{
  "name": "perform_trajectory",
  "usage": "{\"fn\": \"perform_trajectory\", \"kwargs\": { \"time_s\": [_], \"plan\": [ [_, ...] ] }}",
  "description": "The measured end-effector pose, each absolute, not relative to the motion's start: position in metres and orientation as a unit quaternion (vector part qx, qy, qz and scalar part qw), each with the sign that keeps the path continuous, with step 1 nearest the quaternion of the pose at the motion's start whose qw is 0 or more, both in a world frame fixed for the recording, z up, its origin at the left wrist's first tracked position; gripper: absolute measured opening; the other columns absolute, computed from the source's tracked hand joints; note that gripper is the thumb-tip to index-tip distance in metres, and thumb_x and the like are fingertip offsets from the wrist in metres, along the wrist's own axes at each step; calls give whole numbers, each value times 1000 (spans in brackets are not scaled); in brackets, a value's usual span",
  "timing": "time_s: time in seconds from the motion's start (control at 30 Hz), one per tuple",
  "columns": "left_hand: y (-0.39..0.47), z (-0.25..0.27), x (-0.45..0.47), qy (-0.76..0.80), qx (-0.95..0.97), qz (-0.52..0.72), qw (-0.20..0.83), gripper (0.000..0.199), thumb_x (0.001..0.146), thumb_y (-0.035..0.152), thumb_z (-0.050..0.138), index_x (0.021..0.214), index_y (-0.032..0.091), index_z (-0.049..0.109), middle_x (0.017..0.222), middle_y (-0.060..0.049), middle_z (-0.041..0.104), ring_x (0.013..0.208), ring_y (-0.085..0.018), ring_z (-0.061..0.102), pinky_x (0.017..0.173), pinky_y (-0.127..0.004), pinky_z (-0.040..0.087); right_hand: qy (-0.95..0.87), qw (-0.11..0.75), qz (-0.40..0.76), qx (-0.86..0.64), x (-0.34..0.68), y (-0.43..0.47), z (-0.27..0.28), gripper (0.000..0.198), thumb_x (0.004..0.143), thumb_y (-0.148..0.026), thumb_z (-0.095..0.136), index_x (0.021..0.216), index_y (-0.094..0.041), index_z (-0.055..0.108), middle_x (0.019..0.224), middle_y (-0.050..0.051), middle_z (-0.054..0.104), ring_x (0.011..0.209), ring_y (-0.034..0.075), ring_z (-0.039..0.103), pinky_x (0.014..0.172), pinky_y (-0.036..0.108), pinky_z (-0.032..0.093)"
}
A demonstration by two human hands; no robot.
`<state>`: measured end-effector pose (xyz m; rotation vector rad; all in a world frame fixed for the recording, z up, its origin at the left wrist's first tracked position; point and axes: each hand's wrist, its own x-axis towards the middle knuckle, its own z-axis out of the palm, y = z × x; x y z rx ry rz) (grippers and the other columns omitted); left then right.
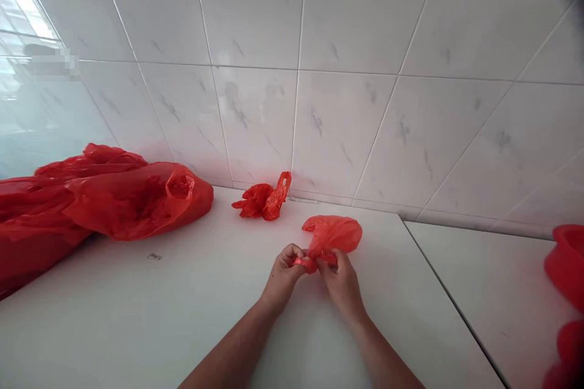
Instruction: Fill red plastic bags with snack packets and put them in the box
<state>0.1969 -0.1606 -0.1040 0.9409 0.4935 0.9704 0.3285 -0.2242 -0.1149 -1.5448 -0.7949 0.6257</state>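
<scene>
Both of my hands meet over the white tabletop point(219, 292), around one red plastic bag point(337, 233). Thumb and fingers of my left hand point(286, 270) pinch a gathered end of it. My right hand point(338, 279) grips the bunched part just beside, its fingers closed. Beyond the hands, the rest of the bag puffs out toward the wall. Whether the gathered part is knotted is hidden by the fingers. A second, crumpled red plastic bag point(264, 199) with a loop handle standing up lies farther back, apart from my hands.
At the left lies a large heap of red plastic bags point(132, 200). Behind the table rises a tiled wall point(255, 115). A dark seam separates a second white surface point(493, 279) on the right, where red objects point(570, 261) stand at the frame's edge.
</scene>
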Motion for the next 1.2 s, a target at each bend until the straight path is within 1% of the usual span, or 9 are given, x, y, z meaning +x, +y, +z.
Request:
{"fn": "perform_trajectory", "kwargs": {
  "time_s": [0.1, 0.47, 0.67, 0.8, 0.93, 1.03, 1.1, 1.13, 1.2],
  "plan": [
    [-151, -105, 191, 207, 376, 466, 774, 23, 72, 26, 70, 74, 19, 48, 75, 0, 64, 80, -17, 65, 83, -37, 51, -293, 647, 310, -631, 352, -220, -127, 30, 68, -46, 71, 74, -19, 59, 74, 1, 61, 70, 18, 59, 61, 28, 48],
    [-107, -106, 150, 270, 344, 561, 703, 17, 68, 20, 67, 80, 20, 55, 91, 1, 65, 74, -10, 61, 68, -23, 49, -102, 808, 376, -443, 433, -236, -132, 28, 63, -33, 77, 82, -20, 62, 80, -3, 65, 69, 9, 60, 51, 16, 49],
    [-132, -68, 135, 309, 489, 553, 600, 40, 66, 12, 63, 104, 24, 62, 120, -3, 59, 115, -20, 51, 88, -28, 43, -129, 803, 410, -413, 432, -237, -124, 25, 66, -31, 79, 86, -22, 66, 85, 1, 69, 84, 14, 64, 70, 23, 56],
    [-146, -38, 149, 391, 639, 552, 366, 23, 78, 19, 56, 99, 25, 59, 105, -3, 62, 95, -18, 58, 79, -30, 46, -175, 782, 448, -397, 422, -234, -115, 25, 68, -34, 79, 87, -24, 67, 92, 3, 70, 92, 18, 65, 84, 32, 54],
    [-153, -37, 189, 326, 737, 463, 368, 16, 80, 15, 50, 89, 24, 61, 92, -3, 67, 78, -18, 62, 68, -31, 48, -208, 760, 480, -386, 410, -234, -107, 25, 70, -39, 77, 88, -24, 67, 86, 1, 69, 91, 18, 65, 87, 35, 52],
    [-154, -46, 219, 286, 771, 441, 359, 26, 73, 11, 57, 93, 25, 66, 115, -7, 65, 108, -27, 58, 91, -41, 44, -225, 741, 497, -391, 400, -240, -99, 27, 73, -42, 74, 91, -25, 66, 87, -1, 67, 87, 17, 63, 81, 33, 53],
    [-150, -49, 231, 295, 774, 453, 330, 41, 67, 8, 62, 103, 25, 65, 140, -9, 49, 133, -33, 35, 108, -49, 24, -239, 725, 507, -401, 395, -245, -92, 29, 75, -45, 72, 91, -23, 65, 90, 0, 66, 83, 17, 62, 75, 31, 54],
    [-148, -50, 234, 306, 771, 457, 322, 43, 65, 7, 64, 103, 25, 65, 144, -9, 44, 138, -34, 26, 110, -50, 17, -245, 717, 507, -410, 394, -247, -89, 30, 75, -47, 71, 88, -21, 65, 88, 1, 66, 80, 17, 62, 72, 31, 53],
    [-141, -49, 234, 327, 763, 449, 330, 31, 64, 6, 63, 89, 24, 66, 133, -9, 54, 133, -34, 33, 108, -48, 19, -251, 709, 494, -436, 398, -249, -85, 33, 73, -51, 70, 77, -19, 61, 79, 2, 63, 72, 16, 60, 67, 30, 52]
  ]
}}
